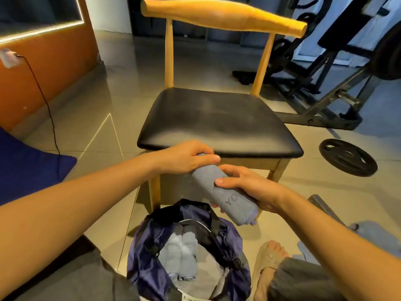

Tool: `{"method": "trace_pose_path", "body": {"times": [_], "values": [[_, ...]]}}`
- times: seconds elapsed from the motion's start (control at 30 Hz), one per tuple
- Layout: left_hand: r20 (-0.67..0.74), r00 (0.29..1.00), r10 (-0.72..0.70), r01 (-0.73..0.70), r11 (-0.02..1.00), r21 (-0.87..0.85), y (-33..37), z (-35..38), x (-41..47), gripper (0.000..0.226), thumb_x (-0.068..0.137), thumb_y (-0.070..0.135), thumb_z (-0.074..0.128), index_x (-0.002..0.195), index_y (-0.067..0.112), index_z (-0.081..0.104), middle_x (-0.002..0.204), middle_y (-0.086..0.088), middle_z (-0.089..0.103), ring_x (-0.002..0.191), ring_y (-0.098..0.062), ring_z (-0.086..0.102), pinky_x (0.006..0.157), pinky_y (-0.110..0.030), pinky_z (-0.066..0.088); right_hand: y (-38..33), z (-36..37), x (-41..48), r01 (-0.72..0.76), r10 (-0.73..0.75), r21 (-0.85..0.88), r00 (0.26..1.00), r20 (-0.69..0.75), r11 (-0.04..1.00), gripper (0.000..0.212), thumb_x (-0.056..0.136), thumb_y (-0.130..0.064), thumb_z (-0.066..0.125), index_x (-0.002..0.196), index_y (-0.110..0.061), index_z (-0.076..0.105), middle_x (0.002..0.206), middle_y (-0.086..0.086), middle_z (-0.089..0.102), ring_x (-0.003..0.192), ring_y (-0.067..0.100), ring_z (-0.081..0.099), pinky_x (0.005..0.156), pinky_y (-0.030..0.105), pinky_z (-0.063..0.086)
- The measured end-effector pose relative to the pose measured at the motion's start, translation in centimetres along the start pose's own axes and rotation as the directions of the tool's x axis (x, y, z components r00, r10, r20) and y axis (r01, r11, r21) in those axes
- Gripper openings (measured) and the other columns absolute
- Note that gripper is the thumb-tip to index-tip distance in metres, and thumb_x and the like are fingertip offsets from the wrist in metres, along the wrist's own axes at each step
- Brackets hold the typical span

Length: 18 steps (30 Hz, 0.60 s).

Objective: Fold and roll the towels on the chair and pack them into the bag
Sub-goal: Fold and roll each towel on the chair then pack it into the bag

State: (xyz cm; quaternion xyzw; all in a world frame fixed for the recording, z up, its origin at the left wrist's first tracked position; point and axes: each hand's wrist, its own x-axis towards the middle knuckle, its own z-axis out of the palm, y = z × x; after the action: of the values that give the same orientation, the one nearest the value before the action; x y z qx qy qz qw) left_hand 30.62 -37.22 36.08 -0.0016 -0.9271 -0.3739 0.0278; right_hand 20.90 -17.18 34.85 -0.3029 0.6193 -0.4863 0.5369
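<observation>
Two rolled grey towels (181,255) lie inside the navy fabric bag (138,259). Above it, left hand (184,158) and right hand (249,187) grip a third grey towel roll (232,207), not yet packed.

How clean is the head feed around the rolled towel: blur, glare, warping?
Head view: rolled towel, left hand and right hand look fairly sharp; chair backrest is smeared; light strip glares upper left, reflecting on the floor; wide-angle bends the edges.
</observation>
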Motion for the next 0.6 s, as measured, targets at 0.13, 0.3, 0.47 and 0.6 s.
{"method": "trace_pose_path", "body": {"times": [0.13, 0.3, 0.47, 0.6], "values": [[0.08, 0.997, 0.017, -0.022, 0.998, 0.066, -1.4, 3.2, -1.6, 0.045, 0.103, 0.048, 0.051, 0.08, 0.012, 0.065, 0.075, -0.01, 0.058, 0.065, -0.014, 0.05, 0.066, -0.04, 0.045, 3.8, 2.0, -1.9, 0.023, -0.027, -0.046, 0.996, -0.084, 0.999, 0.034, 0.098, -0.019, 0.065, 0.132, -0.013, 0.062, 0.11, 0.017, 0.074, 0.091, 0.029, 0.072, 0.075, 0.035, 0.06], [0.188, 0.976, -0.105, 0.084, 0.99, 0.117, -3.2, 7.0, -2.0, 0.042, 0.098, 0.058, 0.055, 0.081, 0.021, 0.067, 0.077, 0.004, 0.062, 0.071, -0.009, 0.055, 0.067, -0.029, 0.043, 8.5, 2.5, -2.1, -0.061, 0.057, -0.031, 0.991, -0.124, 0.998, 0.033, 0.099, -0.023, 0.064, 0.128, -0.009, 0.066, 0.111, 0.019, 0.074, 0.094, 0.032, 0.072, 0.079, 0.038, 0.059], [0.321, 0.907, -0.274, 0.252, 0.962, 0.109, -7.3, 10.8, -0.8, 0.054, 0.092, 0.064, 0.059, 0.087, 0.012, 0.07, 0.083, -0.005, 0.067, 0.073, -0.016, 0.055, 0.068, -0.031, 0.043, 13.6, 1.5, 0.1, -0.189, 0.202, 0.105, 0.971, -0.129, 0.976, 0.028, 0.099, -0.016, 0.063, 0.122, -0.001, 0.068, 0.097, 0.021, 0.075, 0.081, 0.03, 0.073, 0.068, 0.035, 0.06], [0.347, 0.88, -0.323, 0.246, 0.937, 0.248, -11.8, 13.6, 0.6, 0.042, 0.098, 0.053, 0.058, 0.084, 0.014, 0.065, 0.074, 0.001, 0.064, 0.07, -0.019, 0.057, 0.069, -0.037, 0.047, 19.9, 1.7, 2.5, -0.296, 0.314, 0.105, 0.919, -0.239, 0.949, 0.022, 0.098, -0.018, 0.066, 0.109, -0.001, 0.074, 0.095, 0.02, 0.073, 0.085, 0.032, 0.069, 0.078, 0.043, 0.059]]}}
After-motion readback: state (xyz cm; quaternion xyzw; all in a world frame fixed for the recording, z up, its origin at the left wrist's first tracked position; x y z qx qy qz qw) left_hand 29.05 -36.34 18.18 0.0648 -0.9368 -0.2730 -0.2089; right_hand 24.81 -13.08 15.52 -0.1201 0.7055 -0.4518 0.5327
